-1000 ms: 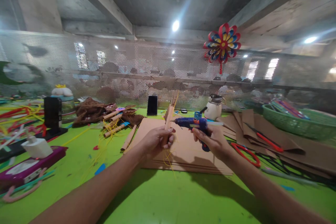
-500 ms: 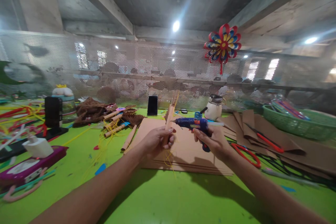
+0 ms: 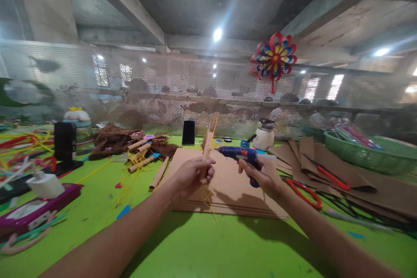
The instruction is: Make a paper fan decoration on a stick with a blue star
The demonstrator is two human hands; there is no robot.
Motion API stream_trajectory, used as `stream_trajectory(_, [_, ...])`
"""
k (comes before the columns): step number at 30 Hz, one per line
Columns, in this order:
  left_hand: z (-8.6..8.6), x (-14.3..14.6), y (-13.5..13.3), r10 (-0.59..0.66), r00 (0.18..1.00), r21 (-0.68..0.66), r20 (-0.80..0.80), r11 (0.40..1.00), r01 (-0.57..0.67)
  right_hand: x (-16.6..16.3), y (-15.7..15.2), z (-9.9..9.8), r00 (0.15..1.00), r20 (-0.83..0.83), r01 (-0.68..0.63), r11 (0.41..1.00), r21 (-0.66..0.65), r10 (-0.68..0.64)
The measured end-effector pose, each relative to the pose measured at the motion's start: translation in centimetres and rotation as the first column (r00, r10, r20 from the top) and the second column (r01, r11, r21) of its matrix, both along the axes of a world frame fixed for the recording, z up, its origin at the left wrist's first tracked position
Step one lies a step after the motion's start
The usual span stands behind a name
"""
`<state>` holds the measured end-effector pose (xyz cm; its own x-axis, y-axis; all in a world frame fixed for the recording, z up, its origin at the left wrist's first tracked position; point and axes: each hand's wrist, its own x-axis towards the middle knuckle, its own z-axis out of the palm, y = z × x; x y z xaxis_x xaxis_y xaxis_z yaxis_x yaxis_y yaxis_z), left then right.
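My left hand (image 3: 197, 174) is closed around a rolled brown paper tube (image 3: 208, 143) that stands nearly upright, with thin yellow strands hanging below my fist. In my right hand (image 3: 262, 176) is a blue hot glue gun (image 3: 239, 153), a clear glue stick (image 3: 269, 156) jutting from its back. The gun's nozzle points left at the tube, with a small gap between them. Beneath both hands lies a stack of brown cardboard sheets (image 3: 189, 195) on the green table (image 3: 163, 243).
Paper rolls (image 3: 140, 163) with yellow strands lie left of the stack. A black phone (image 3: 188, 132) stands behind. To the right are brown paper sheets (image 3: 355, 165), red-handled scissors (image 3: 304, 193) and a green basket (image 3: 374, 156). A white charger (image 3: 45, 184) sits on a purple power strip (image 3: 35, 213) at left.
The gap between the nozzle and the paper tube has widened. My left hand with the tube has shifted slightly left; the glue gun stays at about the same height.
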<state>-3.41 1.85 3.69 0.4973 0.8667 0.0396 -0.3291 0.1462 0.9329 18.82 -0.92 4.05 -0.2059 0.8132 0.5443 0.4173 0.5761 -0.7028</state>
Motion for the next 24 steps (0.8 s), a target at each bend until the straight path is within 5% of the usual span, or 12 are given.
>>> stream_trajectory(7, [0.4, 0.3, -0.4, 0.07, 0.997, -0.008, -0.014, 0.997, -0.07, 1.3, 4.7, -2.6, 0.903, 0.21, 0.335, 0.921, 0.2, -0.374])
stream_trajectory(15, [0.0, 0.3, -0.4, -0.042, 0.997, -0.062, 0.067, 0.997, 0.047, -0.5, 5.4, -4.4, 0.667, 0.58, 0.368, 0.884, 0.288, -0.467])
stream_trajectory(20, [0.2, 0.2, -0.4, -0.026, 0.999, -0.031, 0.04, 0.999, 0.027, 0.4, 5.6, -3.4, 0.783, 0.535, 0.259, 0.949, 0.182, -0.316])
stream_trajectory(24, [0.1, 0.3, -0.3, 0.022, 0.999, 0.018, 0.035, 1.0, -0.023, 0.6, 5.1, -0.4, 0.964, 0.221, 0.157, 0.987, -0.036, -0.145])
